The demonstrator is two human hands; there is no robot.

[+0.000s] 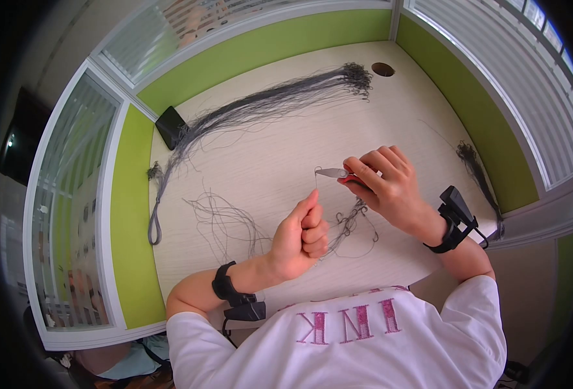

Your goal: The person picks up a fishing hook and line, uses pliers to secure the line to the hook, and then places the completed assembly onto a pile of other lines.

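My left hand [301,235] is closed in a fist and pinches a thin grey thread [316,183] that runs up from its thumb. My right hand [386,183] grips small red-handled thread snips [335,173], whose silver blades point left and meet the top end of that thread. Below the two hands a loose tangle of threads [351,223] lies on the pale desk [267,155]. Both wrists wear black bands.
A long bundle of grey threads [267,104] fans across the back of the desk. More loose threads [225,220] lie at the left, and a thin bundle [477,172] at the right edge. A black device [170,126] sits at the back left; green partitions [131,214] enclose the desk.
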